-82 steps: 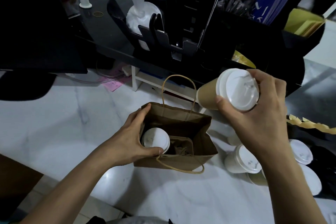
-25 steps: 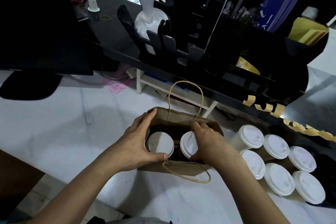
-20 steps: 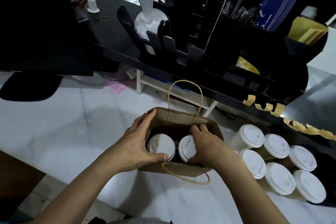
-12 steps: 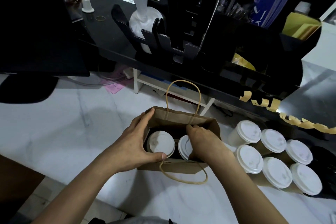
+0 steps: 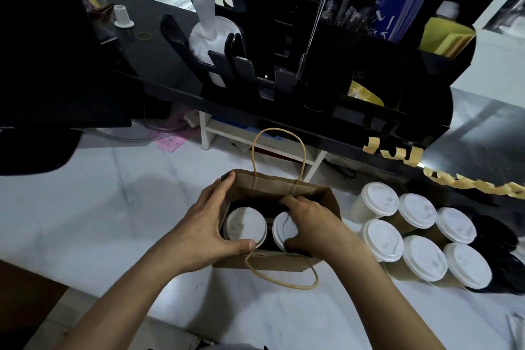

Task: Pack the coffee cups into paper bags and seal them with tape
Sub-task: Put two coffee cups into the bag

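Observation:
A brown paper bag with twine handles stands open on the white marble counter. Two white-lidded coffee cups sit inside it: the left cup and the right cup. My left hand grips the bag's left rim, thumb across the near edge. My right hand reaches into the bag, its fingers curled over the right cup's lid and hiding part of it. Several more lidded cups stand in a cluster to the right of the bag.
A black organiser rack with cup sleeves, lids and stationery runs along the back. Strips of yellow tape hang from its lower edge at the right. A dark monitor stands at the left. Black lids lie at the far right.
The cup my right hand held above the bag has gone down into it beside the first cup. In the last second my right hand shifted slightly on that lid; my left hand kept its grip.

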Demonstrator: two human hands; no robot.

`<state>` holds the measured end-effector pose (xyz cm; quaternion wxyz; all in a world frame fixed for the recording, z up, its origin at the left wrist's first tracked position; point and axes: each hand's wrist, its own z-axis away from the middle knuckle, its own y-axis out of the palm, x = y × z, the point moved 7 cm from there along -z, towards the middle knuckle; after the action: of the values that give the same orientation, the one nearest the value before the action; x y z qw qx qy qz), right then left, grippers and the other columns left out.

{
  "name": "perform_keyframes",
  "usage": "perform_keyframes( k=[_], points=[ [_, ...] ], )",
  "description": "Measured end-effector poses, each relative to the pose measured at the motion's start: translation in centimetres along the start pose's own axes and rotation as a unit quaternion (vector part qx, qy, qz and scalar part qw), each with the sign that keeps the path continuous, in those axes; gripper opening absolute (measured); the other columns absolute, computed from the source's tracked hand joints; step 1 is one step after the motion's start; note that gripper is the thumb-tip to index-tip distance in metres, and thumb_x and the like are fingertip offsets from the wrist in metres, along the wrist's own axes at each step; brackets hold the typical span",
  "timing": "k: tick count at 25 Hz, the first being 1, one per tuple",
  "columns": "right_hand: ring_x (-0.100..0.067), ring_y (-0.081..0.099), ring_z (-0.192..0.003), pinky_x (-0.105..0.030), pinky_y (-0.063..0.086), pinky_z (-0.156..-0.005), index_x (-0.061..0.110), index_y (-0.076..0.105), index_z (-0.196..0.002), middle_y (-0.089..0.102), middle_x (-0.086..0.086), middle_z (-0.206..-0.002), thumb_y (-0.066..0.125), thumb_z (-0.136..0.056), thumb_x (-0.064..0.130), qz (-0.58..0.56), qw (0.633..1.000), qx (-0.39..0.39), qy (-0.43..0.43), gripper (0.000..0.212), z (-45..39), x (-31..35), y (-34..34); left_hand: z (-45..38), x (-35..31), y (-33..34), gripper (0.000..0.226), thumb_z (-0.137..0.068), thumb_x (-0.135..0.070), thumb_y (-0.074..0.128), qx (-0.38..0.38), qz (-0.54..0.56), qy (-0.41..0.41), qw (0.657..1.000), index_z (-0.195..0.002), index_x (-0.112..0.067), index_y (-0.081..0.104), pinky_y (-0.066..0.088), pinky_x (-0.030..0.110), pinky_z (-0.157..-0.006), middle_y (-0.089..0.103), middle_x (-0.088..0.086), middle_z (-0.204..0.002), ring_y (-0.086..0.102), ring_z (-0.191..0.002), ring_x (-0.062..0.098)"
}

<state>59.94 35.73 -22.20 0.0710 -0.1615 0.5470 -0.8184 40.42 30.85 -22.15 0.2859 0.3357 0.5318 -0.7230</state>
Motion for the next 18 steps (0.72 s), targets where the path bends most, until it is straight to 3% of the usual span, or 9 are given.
perform_keyframes(
  k=[4,8,11,14,18],
  points=[
    [-0.02,0.06,-0.111,-0.038,0.054,-0.089,0.029,0.049,-0.138,0.06,0.003,-0.126,0.066,-0.093,0.035,-0.021,0.997,-0.073,-0.021,0.049,1.8,0.0,-1.8,0.0,-0.1,0.3,0.122,-0.068,-0.055,0.084,0.006,-0.001,0.004,1.0,-0.151,-0.056,-0.006,0.035,0.026,-0.108,0.004,-0.03,-0.157,0.029,-0.14,0.007],
    [-0.021,0.055,-0.106,-0.038,0.049,-0.089,0.024,0.062,-0.121,0.061,0.005,-0.116,0.065,-0.093,0.03,-0.043,0.978,-0.199,-0.04,0.028,4.5,-1.3,-4.0,-0.3,-0.2,0.4,0.122,-0.068,-0.055,0.085,0.01,0.002,0.012,1.0,-0.151,-0.055,-0.005,0.034,0.023,-0.107,0.006,-0.029,-0.157,0.031,-0.139,0.007],
    [-0.022,0.053,-0.114,-0.036,0.043,-0.095,0.022,0.067,-0.117,0.058,0.003,-0.127,0.069,-0.091,0.027,-0.042,0.959,-0.28,0.026,0.026,6.7,-3.6,-4.7,-0.6,-0.6,0.7,0.123,-0.068,-0.055,0.084,0.02,-0.001,0.017,1.0,-0.152,-0.053,-0.005,0.032,0.022,-0.107,0.006,-0.028,-0.158,0.029,-0.14,0.007],
    [-0.02,0.05,-0.122,-0.033,0.04,-0.098,0.026,0.065,-0.126,0.054,0.005,-0.133,0.064,-0.095,0.032,-0.074,0.953,-0.278,0.097,0.031,8.1,-5.7,-3.9,-1.1,-1.4,1.5,0.123,-0.068,-0.057,0.084,0.035,-0.004,0.026,0.999,-0.152,-0.053,-0.006,0.032,0.024,-0.109,0.006,-0.026,-0.159,0.028,-0.141,0.008],
    [-0.018,0.054,-0.116,-0.032,0.044,-0.091,0.03,0.058,-0.135,0.061,0.008,-0.13,0.059,-0.097,0.032,-0.094,0.947,-0.272,0.145,0.038,9.8,-7.3,-3.7,-1.8,-2.4,2.6,0.121,-0.067,-0.059,0.083,0.052,-0.002,0.033,0.998,-0.151,-0.057,-0.004,0.035,0.029,-0.112,0.008,-0.024,-0.159,0.03,-0.142,0.01]
  ],
)
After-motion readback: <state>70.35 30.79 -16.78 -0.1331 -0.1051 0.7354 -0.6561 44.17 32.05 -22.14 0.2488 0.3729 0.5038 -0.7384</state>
